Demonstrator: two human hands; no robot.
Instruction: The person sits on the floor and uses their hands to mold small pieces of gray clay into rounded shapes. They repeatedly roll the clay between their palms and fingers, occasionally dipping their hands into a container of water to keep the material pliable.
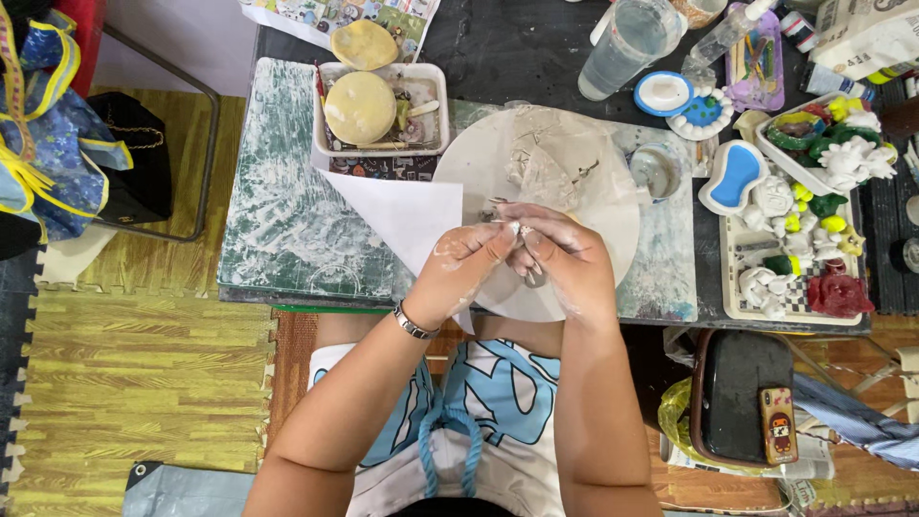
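Note:
My left hand (458, 268) and my right hand (560, 258) meet above the near edge of a round white board (613, 206). Both are smeared with white clay. Their fingertips pinch a small pale clay piece (514, 228) between them. A thin metal tool (493, 203) pokes out just beyond the fingers. A flattened lump of grey clay (546, 163) lies on the board behind my hands. A silver bracelet (414, 324) circles my left wrist. A white paper sheet (392, 211) lies under my left hand.
A green-white mottled mat (282, 206) covers the table's left. A white tub (383, 105) holds tan clay discs. Far side: a water glass (627, 43), a small cup (656, 170), blue dishes (732, 177). A tray (795, 249) of painted figurines sits right. A phone (777, 423) rests on a stool.

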